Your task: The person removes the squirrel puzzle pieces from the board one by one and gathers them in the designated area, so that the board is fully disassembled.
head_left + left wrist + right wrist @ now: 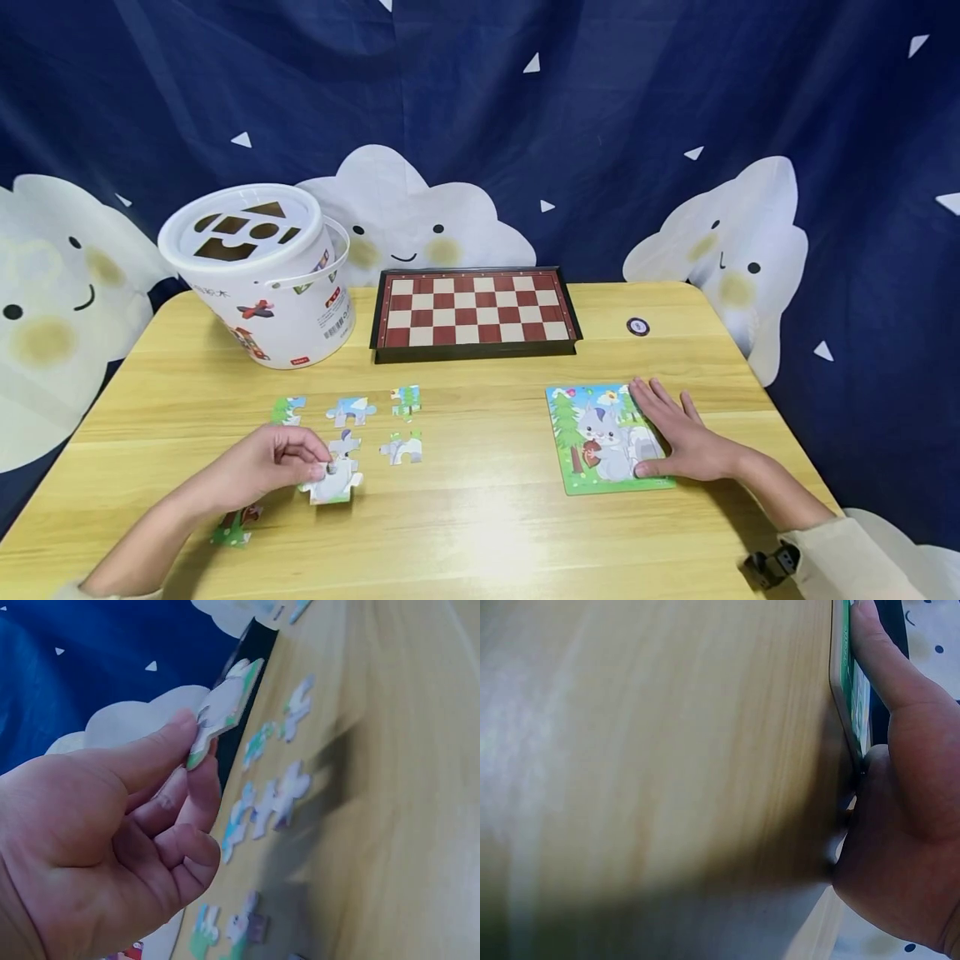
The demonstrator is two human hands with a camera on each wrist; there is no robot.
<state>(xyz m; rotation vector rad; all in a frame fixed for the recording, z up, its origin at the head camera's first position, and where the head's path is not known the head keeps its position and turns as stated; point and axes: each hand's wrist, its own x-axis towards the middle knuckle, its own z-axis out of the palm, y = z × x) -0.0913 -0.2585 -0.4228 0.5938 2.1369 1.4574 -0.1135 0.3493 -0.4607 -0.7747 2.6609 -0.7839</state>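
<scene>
Between thumb and fingers, my left hand pinches a jigsaw puzzle piece, white-grey with a green edge. In the left wrist view the held piece is tilted up above the table. Several loose jigsaw pieces lie around that hand, and one with green and brown is partly under the wrist. A square squirrel picture board lies at the right. My right hand rests on its right side with fingers spread, thumb on the board's face.
A white bucket with a shape-hole lid stands at the back left. Beside it lies a red and white checkered game board in a black frame. A small round disc sits at the back right. A dark blue curtain hangs behind the wooden table.
</scene>
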